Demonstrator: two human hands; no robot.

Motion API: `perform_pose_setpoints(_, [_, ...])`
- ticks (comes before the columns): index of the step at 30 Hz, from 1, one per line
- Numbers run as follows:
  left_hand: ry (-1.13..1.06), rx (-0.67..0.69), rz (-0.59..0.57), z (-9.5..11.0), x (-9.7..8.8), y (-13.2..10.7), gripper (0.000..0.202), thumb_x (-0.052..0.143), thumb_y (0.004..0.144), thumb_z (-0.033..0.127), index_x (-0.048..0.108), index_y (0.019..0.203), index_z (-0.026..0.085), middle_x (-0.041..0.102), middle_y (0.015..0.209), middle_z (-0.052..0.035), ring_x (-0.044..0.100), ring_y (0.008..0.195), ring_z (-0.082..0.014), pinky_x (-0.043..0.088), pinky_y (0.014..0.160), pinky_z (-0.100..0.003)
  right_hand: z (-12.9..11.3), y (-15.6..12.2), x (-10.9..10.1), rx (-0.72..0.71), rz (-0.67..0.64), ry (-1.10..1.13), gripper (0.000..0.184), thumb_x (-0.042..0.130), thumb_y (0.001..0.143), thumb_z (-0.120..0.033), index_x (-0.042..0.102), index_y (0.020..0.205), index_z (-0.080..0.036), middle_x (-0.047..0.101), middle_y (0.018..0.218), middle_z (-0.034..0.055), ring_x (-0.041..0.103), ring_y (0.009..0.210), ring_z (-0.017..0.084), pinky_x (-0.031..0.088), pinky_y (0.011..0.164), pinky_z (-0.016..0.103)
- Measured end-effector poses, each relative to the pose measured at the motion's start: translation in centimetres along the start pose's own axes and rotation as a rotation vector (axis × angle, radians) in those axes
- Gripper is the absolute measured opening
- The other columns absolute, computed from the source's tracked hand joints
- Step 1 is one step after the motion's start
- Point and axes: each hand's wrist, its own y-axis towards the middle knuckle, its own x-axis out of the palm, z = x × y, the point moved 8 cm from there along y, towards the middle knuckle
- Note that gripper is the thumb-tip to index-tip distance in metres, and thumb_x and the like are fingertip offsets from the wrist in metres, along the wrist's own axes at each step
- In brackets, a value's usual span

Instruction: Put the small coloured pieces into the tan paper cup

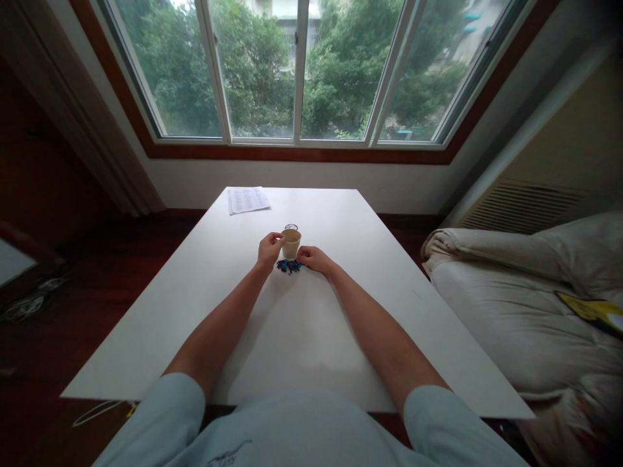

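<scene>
Left hand (270,250) gripping cup rim (293,242), pieces (289,266) near

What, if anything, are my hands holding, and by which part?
Your left hand holds the cup by its rim, on the left side; whether your right hand holds anything can't be told.

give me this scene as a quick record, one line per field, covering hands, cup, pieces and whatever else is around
left hand: at the rim of the cup, seemingly pinching it
right hand: beside the small pieces, near the cup's base; whether it holds one is too small to tell
cup: tan, upright
small pieces: blue and dark, in a loose cluster on the near side of the cup
behind the cup: a dark-rimmed round item, unclear what
table: white
far left corner: printed papers
beyond the table: window
</scene>
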Motion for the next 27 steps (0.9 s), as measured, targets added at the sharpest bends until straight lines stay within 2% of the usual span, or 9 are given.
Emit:
perform_pose_setpoints(7, [-0.007,0.005,0.018,-0.1,-0.4,0.2,0.022,0.071,0.075,0.034,0.066,0.087,0.016,0.034,0.056,0.0071,0.030,0.052,-0.0069,0.023,0.049,-0.020,-0.3,-0.2,-0.1,0.006,0.000,-0.006,0.028,0.060,0.073,-0.043,0.059,0.077,-0.015,0.046,0.061,-0.0043,0.039,0.060,0.010,0.030,0.058,0.022])
perform_pose_setpoints(12, [0.119,0.048,-0.017,1.2,-1.2,0.1,0.020,0.066,0.078,0.035,0.067,0.087,0.017,0.034,0.056,0.0068,0.030,0.051,-0.0077,0.023,0.050,-0.021,-0.5,-0.4,0.3,0.006,-0.063,-0.100,0.028,0.061,0.074,-0.043,0.062,0.081,-0.015,0.049,0.063,-0.0041,0.040,0.060,0.010,0.030,0.058,0.022])
perform_pose_setpoints(17, [0.454,0.166,-0.119,3.3,-2.5,0.0,0.020,0.060,0.081,0.036,0.069,0.086,0.019,0.041,0.055,0.0053,0.036,0.053,-0.0097,0.026,0.053,-0.023,-1.6,-0.6,1.0,-0.029,-0.108,-0.188,0.024,0.062,0.075,-0.039,0.066,0.085,-0.017,0.053,0.067,-0.0036,0.043,0.062,0.010,0.031,0.059,0.022])
perform_pose_setpoints(20, [0.619,0.213,-0.204,3.9,-2.6,-0.3,0.020,0.058,0.082,0.035,0.070,0.087,0.020,0.047,0.056,0.0043,0.040,0.054,-0.0108,0.027,0.055,-0.024,-2.8,-0.8,1.7,-0.071,-0.137,-0.234,0.023,0.064,0.074,-0.038,0.067,0.084,-0.018,0.052,0.066,-0.0038,0.043,0.062,0.010,0.030,0.059,0.022])
perform_pose_setpoints(27, [0.859,0.264,-0.534,2.8,-0.9,-1.6,0.019,0.056,0.081,0.030,0.072,0.085,0.022,0.057,0.060,0.0013,0.046,0.056,-0.0124,0.028,0.056,-0.025,-4.4,-1.4,3.4,-0.125,-0.254,-0.308,0.019,0.066,0.074,-0.034,0.070,0.086,-0.019,0.054,0.067,-0.0031,0.045,0.063,0.011,0.031,0.060,0.023])
